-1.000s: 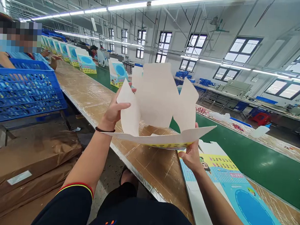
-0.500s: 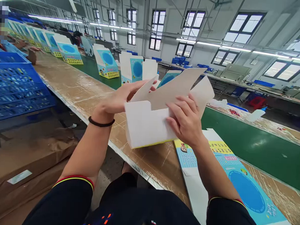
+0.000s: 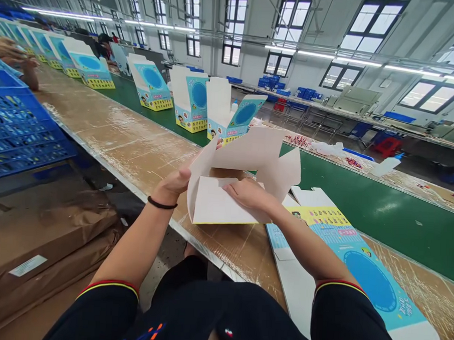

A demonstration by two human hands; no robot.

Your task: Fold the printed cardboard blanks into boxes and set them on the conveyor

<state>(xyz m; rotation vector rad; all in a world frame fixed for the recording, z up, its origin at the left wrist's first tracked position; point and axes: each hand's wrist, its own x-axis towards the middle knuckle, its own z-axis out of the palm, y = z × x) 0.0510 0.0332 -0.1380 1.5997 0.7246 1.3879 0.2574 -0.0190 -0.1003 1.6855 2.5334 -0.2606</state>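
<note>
A half-folded cardboard carton [image 3: 225, 206] with a white inner side and tall flaps [image 3: 250, 151] stands open on the table edge. My left hand [image 3: 171, 183] grips its left side, with the thumb on top and the fingers hidden behind the card. My right hand [image 3: 246, 194] lies across the low white panel, fingers pointing left and pressing on it. Below my right forearm, a flat printed blue-and-yellow carton blank [image 3: 352, 265] lies on the table, partly covered by that arm.
Finished blue printed boxes [image 3: 188, 100] stand in a row on a green conveyor belt [image 3: 379, 211] beyond the plastic-covered table [image 3: 119, 135]. A blue crate [image 3: 18, 131] sits at left, above brown-wrapped stacks [image 3: 39, 232]. A co-worker's hand [image 3: 14, 50] shows at far left.
My right hand has moved from the carton's outer face onto its low inner panel. The carton has dropped lower and its flaps have folded inward. The view has tilted slightly.
</note>
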